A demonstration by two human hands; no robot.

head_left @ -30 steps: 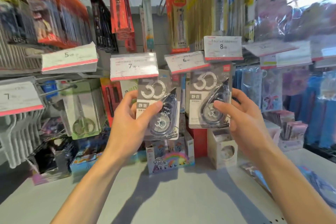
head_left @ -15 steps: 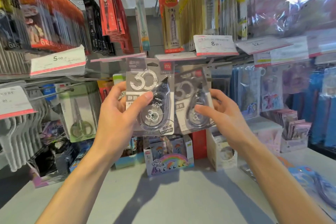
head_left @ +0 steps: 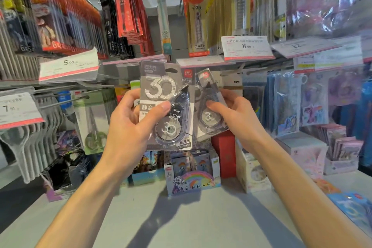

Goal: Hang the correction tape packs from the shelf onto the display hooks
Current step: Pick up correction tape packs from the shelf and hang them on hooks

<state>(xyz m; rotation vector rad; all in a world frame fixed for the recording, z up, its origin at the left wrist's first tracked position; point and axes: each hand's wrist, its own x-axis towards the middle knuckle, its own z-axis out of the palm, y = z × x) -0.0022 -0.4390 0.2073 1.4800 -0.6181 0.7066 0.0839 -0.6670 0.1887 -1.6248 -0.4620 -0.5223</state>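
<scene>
Standing upright with its long axis vertical, the left correction tape pack (head_left: 167, 104) has its hang hole at the top edge, just under the price-tag rail (head_left: 134, 60) — so I judge the coming move is up and away to a hook behind that rail. The left hand (head_left: 128, 127) pinches this pack low on its left side, thumb on the front, so most of the card rises above the grip. Just to the right, the second pack (head_left: 209, 110) is tilted and lies partly behind the first; the right hand (head_left: 239, 119) pinches it — thumb on the blister, pack up and left of the palm. Which hook is free I cannot tell
</scene>
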